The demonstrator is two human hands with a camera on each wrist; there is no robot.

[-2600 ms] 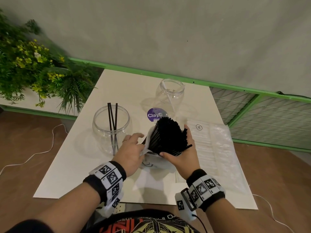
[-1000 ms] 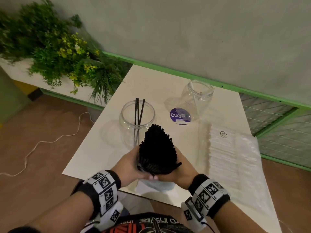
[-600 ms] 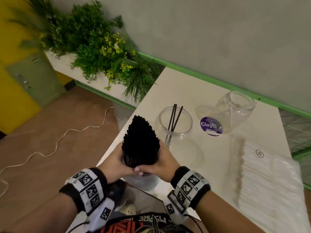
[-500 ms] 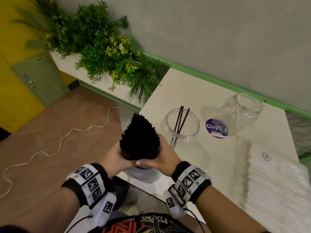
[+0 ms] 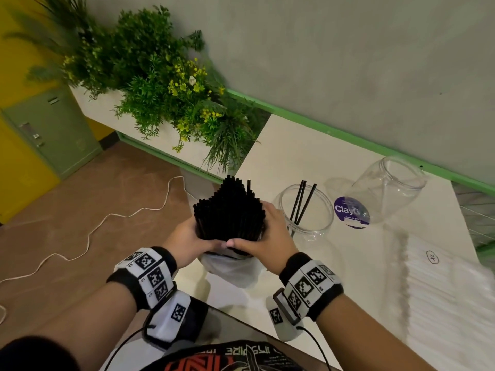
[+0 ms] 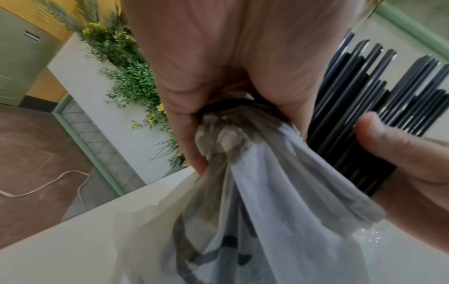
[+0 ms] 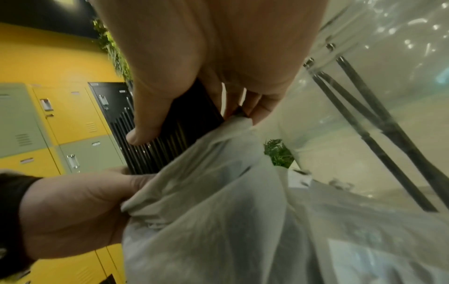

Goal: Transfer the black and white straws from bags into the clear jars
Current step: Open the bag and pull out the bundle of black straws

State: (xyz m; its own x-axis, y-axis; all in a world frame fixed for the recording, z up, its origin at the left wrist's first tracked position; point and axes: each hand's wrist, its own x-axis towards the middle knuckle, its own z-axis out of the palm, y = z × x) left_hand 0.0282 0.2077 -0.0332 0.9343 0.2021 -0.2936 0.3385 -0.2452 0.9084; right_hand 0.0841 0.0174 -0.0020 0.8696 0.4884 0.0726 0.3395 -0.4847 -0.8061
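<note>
Both hands were wrapped round one thick bundle of black plastic straws (image 5: 229,210), held upright above the near-left corner of the white rectangular tabletop (image 5: 308,145). The left hand (image 5: 184,241) had its fingers curled tight round the left side of the bundle, and in the left wrist view they also pinched the crumpled neck of the thin white plastic bag (image 6: 243,201), which hung down below the straws. The right hand (image 5: 267,236) closed round the right side; its thumb (image 7: 150,123) lay flat on the straws and the other fingers were bent behind the bundle, at the bag's top edge. The two thumbs nearly met at the front. The lower ends of the straws were inside the bag, the upper ends stood free, uneven in height, with one straw higher than the rest.

Just to the right of the right hand stood the wide clear plastic jar (image 5: 305,210), upright, mouth open, w/ three black straws leaning inside. Further right a second clear plastic jar (image 5: 388,191) stood near the wall edge, and a round purple sticker (image 5: 351,211) showed low on the side facing the camera. Along the right side of the tabletop lay a flat clear bag of white straws (image 5: 442,290), well apart from the hands.

The bundle was close to the tabletop's left edge; beyond it there was brown floor w/ a white cable (image 5: 80,242), and green plants with yellow flowers (image 5: 166,89) in a white planter at the far left. Open tabletop surface remained between the jars and the near edge.
</note>
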